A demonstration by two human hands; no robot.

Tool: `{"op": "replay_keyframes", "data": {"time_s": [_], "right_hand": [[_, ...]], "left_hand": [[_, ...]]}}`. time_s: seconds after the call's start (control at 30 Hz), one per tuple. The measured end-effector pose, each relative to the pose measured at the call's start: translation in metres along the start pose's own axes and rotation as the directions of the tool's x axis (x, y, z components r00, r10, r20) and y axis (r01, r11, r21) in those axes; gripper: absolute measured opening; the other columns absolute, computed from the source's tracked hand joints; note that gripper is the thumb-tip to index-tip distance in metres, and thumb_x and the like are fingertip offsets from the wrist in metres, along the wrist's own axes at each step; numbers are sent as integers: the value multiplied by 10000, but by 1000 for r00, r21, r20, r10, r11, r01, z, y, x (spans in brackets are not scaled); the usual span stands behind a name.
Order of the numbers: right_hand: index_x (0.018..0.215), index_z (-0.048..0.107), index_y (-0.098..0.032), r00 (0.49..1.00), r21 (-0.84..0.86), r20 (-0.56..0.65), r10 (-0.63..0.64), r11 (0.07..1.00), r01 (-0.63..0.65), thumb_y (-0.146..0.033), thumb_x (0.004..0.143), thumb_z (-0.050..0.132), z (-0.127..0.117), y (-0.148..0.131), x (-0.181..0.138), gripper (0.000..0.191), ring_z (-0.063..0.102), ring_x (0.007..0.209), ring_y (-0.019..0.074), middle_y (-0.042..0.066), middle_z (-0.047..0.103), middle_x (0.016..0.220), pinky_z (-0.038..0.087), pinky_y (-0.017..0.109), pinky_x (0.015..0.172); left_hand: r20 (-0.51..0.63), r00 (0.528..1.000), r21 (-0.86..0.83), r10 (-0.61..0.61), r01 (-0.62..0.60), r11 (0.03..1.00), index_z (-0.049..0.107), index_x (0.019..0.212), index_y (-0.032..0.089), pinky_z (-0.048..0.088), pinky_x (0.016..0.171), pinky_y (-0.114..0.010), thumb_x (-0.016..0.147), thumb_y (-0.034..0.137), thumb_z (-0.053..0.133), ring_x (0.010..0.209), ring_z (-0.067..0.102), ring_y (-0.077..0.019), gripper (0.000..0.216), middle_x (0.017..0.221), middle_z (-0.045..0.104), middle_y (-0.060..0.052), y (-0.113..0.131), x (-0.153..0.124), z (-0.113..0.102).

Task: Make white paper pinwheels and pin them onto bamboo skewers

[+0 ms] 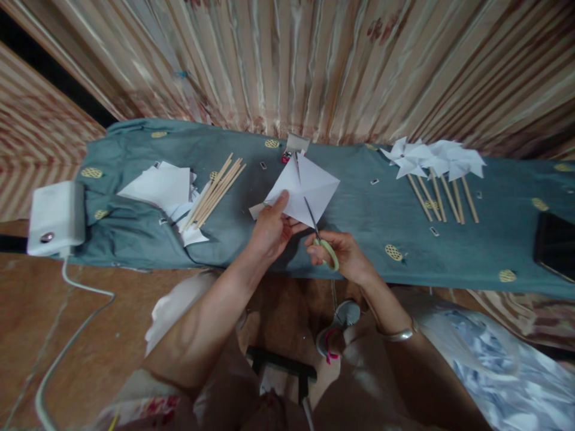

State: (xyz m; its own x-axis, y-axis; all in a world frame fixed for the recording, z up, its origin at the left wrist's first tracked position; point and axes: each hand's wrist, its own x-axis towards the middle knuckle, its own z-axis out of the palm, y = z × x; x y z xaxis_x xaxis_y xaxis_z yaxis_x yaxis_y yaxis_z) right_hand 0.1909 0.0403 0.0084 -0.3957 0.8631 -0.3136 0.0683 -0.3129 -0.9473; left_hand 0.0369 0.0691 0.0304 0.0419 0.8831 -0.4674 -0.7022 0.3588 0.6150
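A square sheet of white paper [318, 182] is held up over the cloth, turned corner-up, with fold lines and a slit running in from its top corner. My left hand [275, 227] grips it at the lower left, thumb on top and fingers beneath. My right hand [339, 251] is closed round the green handles of a pair of scissors [331, 252]. Their dark blades lie at the paper's lower corner, pointing toward its middle. Behind the paper sits a small red and white box [287, 157], partly covered.
Wooden sticks [220, 191] and a stack of white paper sheets [162, 185] lie to the left. Paper pinwheels [449, 160] on sticks lie at right, near a dark phone-like device [556, 245]. A white box with a cable [56, 215] stands at the cloth's [359, 239] left end.
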Motion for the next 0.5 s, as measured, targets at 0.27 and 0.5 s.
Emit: {"op": "replay_keyframes", "data": {"time_s": [0.27, 0.5], "right_hand": [[667, 645, -169, 1000, 19, -22, -13, 1000, 14, -460, 611, 824, 2, 3, 2, 347, 468, 474, 82, -35, 555, 521, 366, 241, 476], [705, 653, -173, 1000, -21, 0, -22, 1000, 22, -530, 606, 817, 2, -3, -1, 405, 497, 500, 90, -24, 592, 553, 392, 245, 494]], "left_hand": [[-11, 1000, -6, -4, 4, 1000, 620, 971, 135, 562, 882, -380, 924, 310, 575, 711, 719, -168, 186, 755, 738, -42, 1, 1, 0], [-35, 999, 0, 10, -10, 1000, 626, 919, 145, 561, 868, -372, 921, 299, 581, 694, 712, -164, 161, 734, 727, -32, 1, 1, 0]]}}
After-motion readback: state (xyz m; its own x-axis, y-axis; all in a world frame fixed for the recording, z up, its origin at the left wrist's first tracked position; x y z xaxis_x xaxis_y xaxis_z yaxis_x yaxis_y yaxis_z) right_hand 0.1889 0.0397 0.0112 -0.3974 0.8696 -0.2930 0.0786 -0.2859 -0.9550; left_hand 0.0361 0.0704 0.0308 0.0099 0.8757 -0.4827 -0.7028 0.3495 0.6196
